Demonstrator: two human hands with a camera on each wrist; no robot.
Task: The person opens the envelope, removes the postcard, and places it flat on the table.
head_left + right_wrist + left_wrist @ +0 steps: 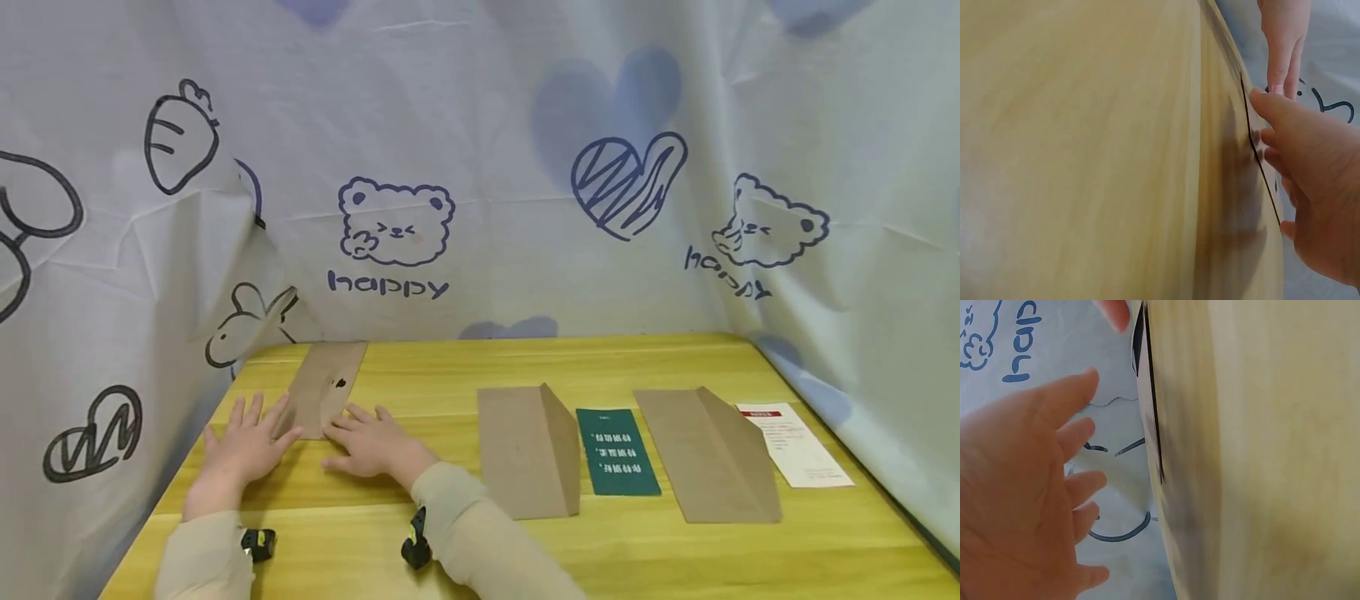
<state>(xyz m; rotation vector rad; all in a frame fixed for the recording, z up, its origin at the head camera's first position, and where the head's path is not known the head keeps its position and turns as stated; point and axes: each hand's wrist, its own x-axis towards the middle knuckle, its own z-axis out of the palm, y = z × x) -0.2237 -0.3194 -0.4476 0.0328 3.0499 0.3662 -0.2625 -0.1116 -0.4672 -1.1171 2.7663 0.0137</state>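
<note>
A brown paper envelope [306,400] lies at the far left of the table, its right part folded over or slightly raised, with a small dark opening or mark on it. My left hand [243,446] is at its near left corner, fingers spread and straight. On the other side, my right hand [378,446] reaches the near right edge with extended fingers, the fingertips right at the paper. In the left wrist view the envelope [1150,412] shows edge-on, with a dark gap near one end. The right wrist view has my right hand [1322,181] over the paper's edge.
Right of my hands lie two more brown envelopes, one nearer [517,450] and one farther right [705,458], flaps unfolded. Between them is a green card [618,454] with white print. A white card [806,454] lies partly under the right envelope. A patterned cloth [495,250] hangs behind the table.
</note>
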